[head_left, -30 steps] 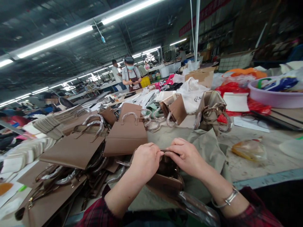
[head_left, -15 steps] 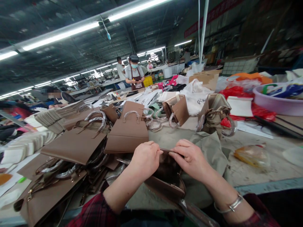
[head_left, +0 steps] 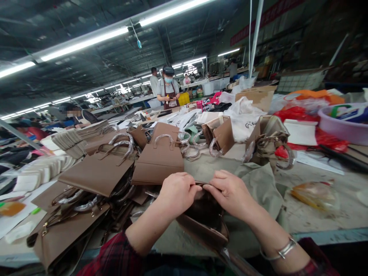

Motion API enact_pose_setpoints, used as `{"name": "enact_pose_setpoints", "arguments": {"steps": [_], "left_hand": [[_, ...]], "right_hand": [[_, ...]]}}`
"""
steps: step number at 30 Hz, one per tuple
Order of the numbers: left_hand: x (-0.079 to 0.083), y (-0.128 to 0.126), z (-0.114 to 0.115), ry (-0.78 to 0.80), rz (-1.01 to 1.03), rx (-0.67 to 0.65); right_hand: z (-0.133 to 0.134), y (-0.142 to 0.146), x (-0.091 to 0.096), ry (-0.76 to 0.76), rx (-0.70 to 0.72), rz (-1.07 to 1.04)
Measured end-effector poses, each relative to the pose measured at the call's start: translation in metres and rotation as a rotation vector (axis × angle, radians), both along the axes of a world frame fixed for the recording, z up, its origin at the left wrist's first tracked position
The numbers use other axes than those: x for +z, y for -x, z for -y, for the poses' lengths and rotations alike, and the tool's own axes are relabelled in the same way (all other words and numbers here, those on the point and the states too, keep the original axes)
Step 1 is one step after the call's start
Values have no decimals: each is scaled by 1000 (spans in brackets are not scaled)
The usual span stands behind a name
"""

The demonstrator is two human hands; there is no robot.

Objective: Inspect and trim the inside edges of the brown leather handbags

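A brown handbag [head_left: 201, 230] stands with its mouth gaping at the table's front edge, its dark inside facing me. My left hand [head_left: 178, 193] pinches the bag's far rim between thumb and fingers. Close beside it, my right hand [head_left: 230, 191] grips the same rim, the thumb on the near side. Between the two thumbs only a short stretch of edge shows. A plastic-wrapped handle [head_left: 234, 260] hangs from the bag's near side. Under the bag lies a grey-green cloth [head_left: 258, 184].
Brown handbags [head_left: 97, 168] with wrapped handles are piled on the left. Another bag [head_left: 267, 134] sits at the right, near a lilac basin [head_left: 342, 124]. A plastic pouch [head_left: 314, 195] lies on the right of the table. Across the table stands a person in an apron [head_left: 169, 94].
The view has turned slightly left, so the surroundings sit further right. My left thumb has slid along the rim toward my right hand. Both hands still hold the bag.
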State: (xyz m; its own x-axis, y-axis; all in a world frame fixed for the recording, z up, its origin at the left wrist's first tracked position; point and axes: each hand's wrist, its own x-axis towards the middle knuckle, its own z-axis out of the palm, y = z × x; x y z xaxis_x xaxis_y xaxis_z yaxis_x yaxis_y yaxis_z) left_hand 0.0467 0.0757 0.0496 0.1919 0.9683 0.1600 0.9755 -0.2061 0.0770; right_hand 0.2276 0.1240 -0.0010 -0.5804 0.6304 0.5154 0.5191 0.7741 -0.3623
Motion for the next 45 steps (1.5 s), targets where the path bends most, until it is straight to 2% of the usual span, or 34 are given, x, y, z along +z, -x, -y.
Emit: {"name": "enact_pose_setpoints", "arguments": {"steps": [6,13,19,23,28,33,38,42,45], "left_hand": [[4,19,7,23,76,-58],[1,7,2,6,86,-48],[-3,1,-1,-24,26,8],[-3,-1,-2,-31,15,30],[-3,-2,-1,-36,3,35],[-4,-2,-2,-46,-17,44],[-3,1,-1,-24,-1,33],[-3,2,-1,-21,25,9],[-4,0,1,-21,101,-8]], "right_hand": [[6,-16,0,-5,-5,-23],[18,-33,4,45,-33,8],[22,-33,10,54,-47,92],[26,-34,14,77,-104,157],[25,-25,20,25,-187,214],[23,-9,21,-59,-193,263],[26,-8,19,-87,-215,288],[26,-7,31,-41,-200,394],[23,4,43,-71,-177,477]]}}
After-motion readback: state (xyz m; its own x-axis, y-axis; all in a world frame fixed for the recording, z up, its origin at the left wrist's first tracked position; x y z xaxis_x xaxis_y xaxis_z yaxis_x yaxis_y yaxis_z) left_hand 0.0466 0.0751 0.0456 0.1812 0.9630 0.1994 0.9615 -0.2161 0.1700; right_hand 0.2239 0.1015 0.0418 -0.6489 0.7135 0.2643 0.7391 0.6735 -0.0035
